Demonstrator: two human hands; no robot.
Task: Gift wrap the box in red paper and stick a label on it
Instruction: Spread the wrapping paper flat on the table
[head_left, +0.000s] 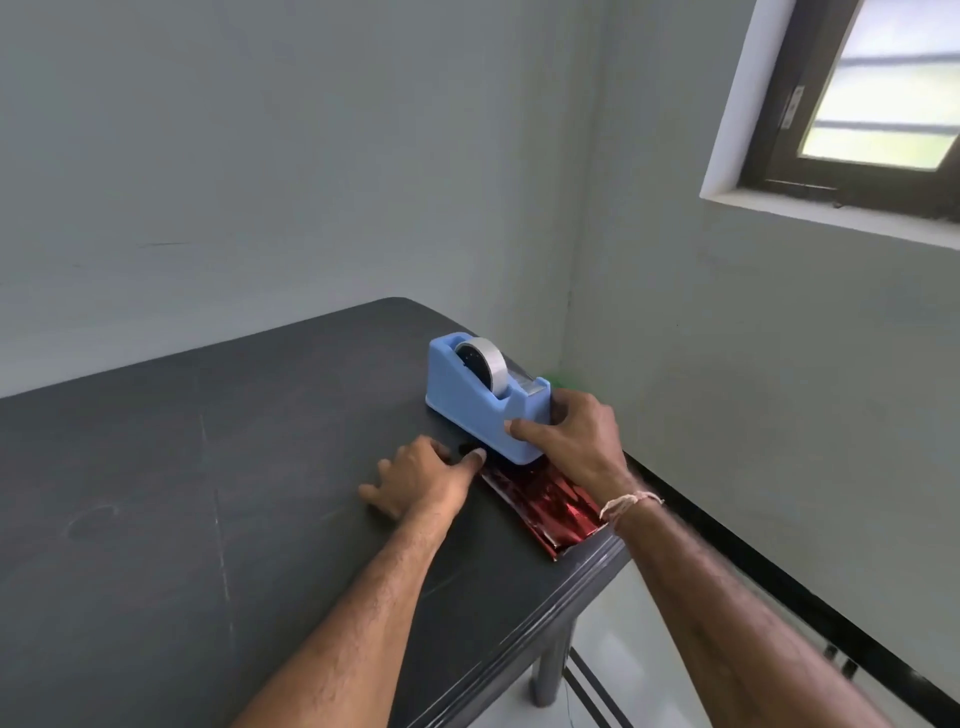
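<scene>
A blue tape dispenser with a roll of clear tape stands near the right edge of the dark table. My right hand grips its near end, thumb on the side facing me and fingers over the cutter end. A folded piece of shiny red wrapping paper lies flat just in front of the dispenser, partly under my right wrist. My left hand rests flat on the table to the left of the paper, thumb stretched toward the dispenser's base. No box or label is in view.
The table's right edge and rounded near corner lie close to the paper. Grey walls meet in a corner behind the dispenser. A window sits high on the right. Something small and green shows behind the dispenser.
</scene>
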